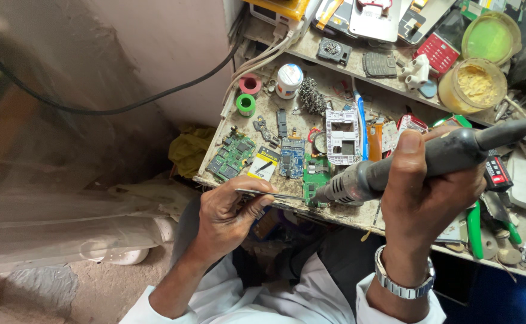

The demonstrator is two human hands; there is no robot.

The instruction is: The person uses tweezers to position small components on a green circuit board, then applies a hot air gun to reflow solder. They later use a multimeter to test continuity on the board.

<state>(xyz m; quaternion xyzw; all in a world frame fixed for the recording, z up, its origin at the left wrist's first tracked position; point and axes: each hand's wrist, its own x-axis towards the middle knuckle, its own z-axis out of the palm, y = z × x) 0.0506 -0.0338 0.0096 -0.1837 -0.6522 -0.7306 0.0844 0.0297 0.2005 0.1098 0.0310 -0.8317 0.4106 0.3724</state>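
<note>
His right hand [422, 198] is clamped around a grey, ribbed hot-air gun [395, 171]; his left hand [230, 213] pinches thin steel tweezers [275, 195] over a green circuit board [315, 180] on the gritty workbench [359, 217].

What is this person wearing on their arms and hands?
Both hands are bare, with no gloves. The left hand comes out of a white sleeve pushed up the forearm. The right hand has a silver metal link watch on the wrist, above another white sleeve.
</note>
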